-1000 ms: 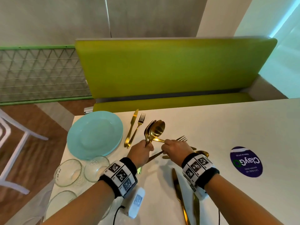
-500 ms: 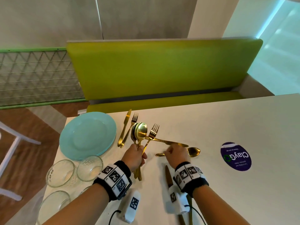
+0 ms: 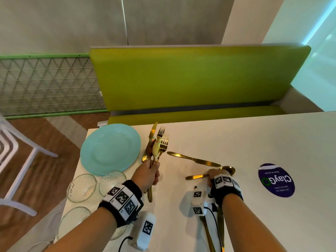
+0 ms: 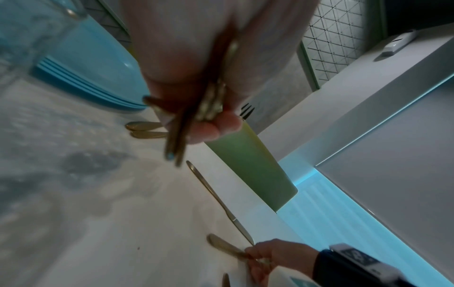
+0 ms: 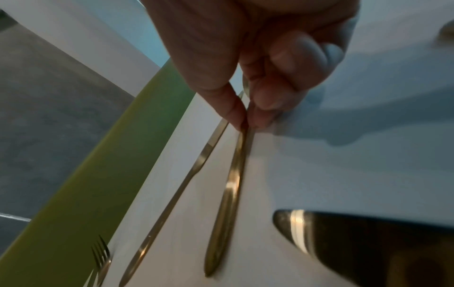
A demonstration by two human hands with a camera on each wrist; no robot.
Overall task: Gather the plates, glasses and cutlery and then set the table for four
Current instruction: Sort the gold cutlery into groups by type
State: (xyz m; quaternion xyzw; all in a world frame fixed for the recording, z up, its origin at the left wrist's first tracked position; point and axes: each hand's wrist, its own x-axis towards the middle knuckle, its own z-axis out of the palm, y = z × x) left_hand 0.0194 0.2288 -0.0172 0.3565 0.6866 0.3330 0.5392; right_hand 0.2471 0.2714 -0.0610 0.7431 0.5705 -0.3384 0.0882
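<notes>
My left hand [image 3: 149, 174] grips an upright bundle of gold spoons and a fork [image 3: 157, 148] beside the stack of turquoise plates [image 3: 109, 148]; the left wrist view shows the handles [image 4: 191, 120] clamped in my fingers. My right hand [image 3: 217, 176] pinches the neck of a gold spoon [image 3: 227, 169] that lies on the white table [image 3: 236, 139]; in the right wrist view thumb and fingertips [image 5: 236, 112] close on the spoon handle [image 5: 228, 194]. A gold knife [image 3: 192, 159] lies just beyond it. Another knife and fork [image 3: 156, 131] lie by the plates.
Clear glass bowls [image 3: 81, 188] stand at the table's near left corner. More gold knives [image 3: 216, 231] lie under my right wrist. A purple round sticker [image 3: 276, 180] is on the table to the right. A green bench [image 3: 190, 77] runs along the far edge.
A fork has joined the spoons in my left hand, and the bundle now stands upright. My right hand drew back to the right and took hold of the lone spoon on the table.
</notes>
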